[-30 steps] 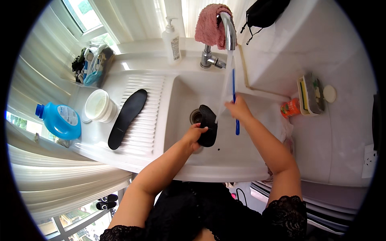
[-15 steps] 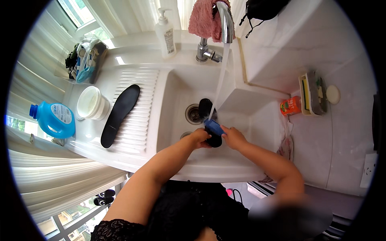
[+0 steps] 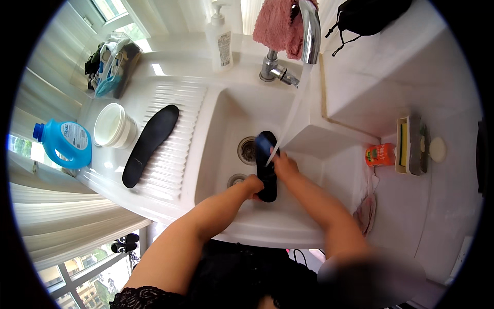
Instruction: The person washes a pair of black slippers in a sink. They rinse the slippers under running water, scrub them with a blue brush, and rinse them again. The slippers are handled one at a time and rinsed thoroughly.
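Note:
A black shoe insole [image 3: 267,177] lies lengthwise over the sink basin, wet under the stream from the faucet [image 3: 311,38]. Its near end is gripped by my left hand [image 3: 252,185], fingers wrapped round its left edge. My right hand [image 3: 284,165] is closed on a small blue scrub brush [image 3: 266,146], blurred by motion and pressed to the insole's far half. Whether the brush has bristles does not show. A second black insole [image 3: 150,146] rests on the ribbed drainboard [image 3: 177,170] to the left, untouched.
Left of the basin are a white tub [image 3: 114,126], a blue jug [image 3: 64,144] and a clear bin [image 3: 110,67]. A pump bottle [image 3: 220,44] stands behind. At right sit an orange container [image 3: 380,154] and a sponge holder [image 3: 411,146]. A pink cloth [image 3: 278,26] hangs by the faucet.
My right hand has moved the brush away from me, toward the insole's far end. The insole now points more straight ahead. The whole view has shifted slightly.

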A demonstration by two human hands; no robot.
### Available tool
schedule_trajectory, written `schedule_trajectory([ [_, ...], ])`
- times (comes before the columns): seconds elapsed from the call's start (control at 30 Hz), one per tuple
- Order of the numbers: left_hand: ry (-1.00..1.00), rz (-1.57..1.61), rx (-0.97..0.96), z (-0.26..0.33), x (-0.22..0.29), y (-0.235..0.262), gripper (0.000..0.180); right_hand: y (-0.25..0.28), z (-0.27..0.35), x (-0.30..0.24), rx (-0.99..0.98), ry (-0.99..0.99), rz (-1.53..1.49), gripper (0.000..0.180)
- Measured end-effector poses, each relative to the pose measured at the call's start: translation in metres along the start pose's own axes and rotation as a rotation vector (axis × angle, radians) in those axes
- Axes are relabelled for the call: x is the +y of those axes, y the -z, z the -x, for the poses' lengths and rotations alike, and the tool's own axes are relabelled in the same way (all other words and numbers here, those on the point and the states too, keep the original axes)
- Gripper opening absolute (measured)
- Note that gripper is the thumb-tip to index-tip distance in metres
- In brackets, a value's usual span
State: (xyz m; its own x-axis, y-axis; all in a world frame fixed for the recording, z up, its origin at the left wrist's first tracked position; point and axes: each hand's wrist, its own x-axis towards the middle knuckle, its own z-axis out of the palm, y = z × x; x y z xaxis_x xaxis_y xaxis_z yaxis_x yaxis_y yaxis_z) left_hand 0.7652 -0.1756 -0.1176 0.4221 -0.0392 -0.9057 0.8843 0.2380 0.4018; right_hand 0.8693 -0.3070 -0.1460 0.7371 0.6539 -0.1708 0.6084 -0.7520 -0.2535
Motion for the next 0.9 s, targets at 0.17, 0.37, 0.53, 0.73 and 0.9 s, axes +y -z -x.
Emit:
schedule_trajectory([
  [0.17,0.029,0.066,0.030,-0.009,-0.007,0.006,0.028,0.005,0.021,-0.016,-0.015,-0.004,-0.024,0.043],
  [0.37,-0.059,-0.040,-0.023,-0.019,-0.019,0.000,0.026,0.003,0.003,-0.011,-0.015,-0.070,-0.007,0.040],
  [0.53,0.032,0.059,0.023,0.005,0.003,-0.007,0.027,0.031,0.068,-0.024,-0.234,-0.061,-0.051,0.039],
  [0.73,0.002,0.029,-0.083,0.005,-0.002,-0.012,0.028,0.014,0.021,-0.011,-0.079,-0.105,-0.015,0.042],
  [0.9,0.069,-1.027,-0.144,0.039,0.049,0.002,0.021,0.050,0.067,-0.007,-0.268,-0.017,-0.037,0.042],
])
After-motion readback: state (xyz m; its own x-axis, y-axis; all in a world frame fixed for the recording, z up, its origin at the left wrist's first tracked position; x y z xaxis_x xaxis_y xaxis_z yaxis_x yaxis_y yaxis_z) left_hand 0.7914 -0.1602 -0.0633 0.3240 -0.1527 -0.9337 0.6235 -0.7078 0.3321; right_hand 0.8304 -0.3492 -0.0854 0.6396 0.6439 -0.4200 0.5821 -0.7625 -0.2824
